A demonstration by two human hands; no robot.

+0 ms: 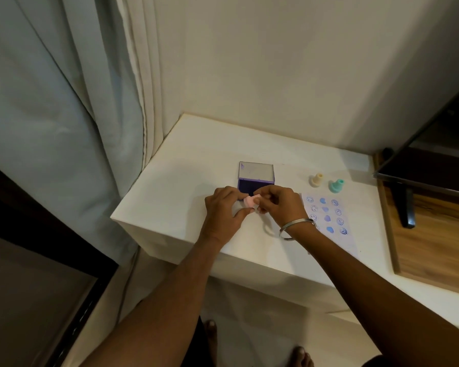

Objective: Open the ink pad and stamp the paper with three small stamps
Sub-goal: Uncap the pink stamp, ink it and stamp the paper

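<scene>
A purple ink pad [252,184] lies open on the white table [175,176], its clear lid [256,170] raised at the back. Just in front of it, a small pink stamp [250,202] is pinched from both sides by my left hand [224,211] and my right hand [278,206]. To the right lies the paper [329,215] with rows of blue prints; my right wrist covers its near left part. A cream stamp [316,179] and a teal stamp [336,185] stand upright beyond the paper.
A curtain [64,115] hangs at the left and a wall rises behind the table. At the right, a dark screen [432,154] on a stand sits over a wooden surface [435,247]. The table's front edge is near my forearms.
</scene>
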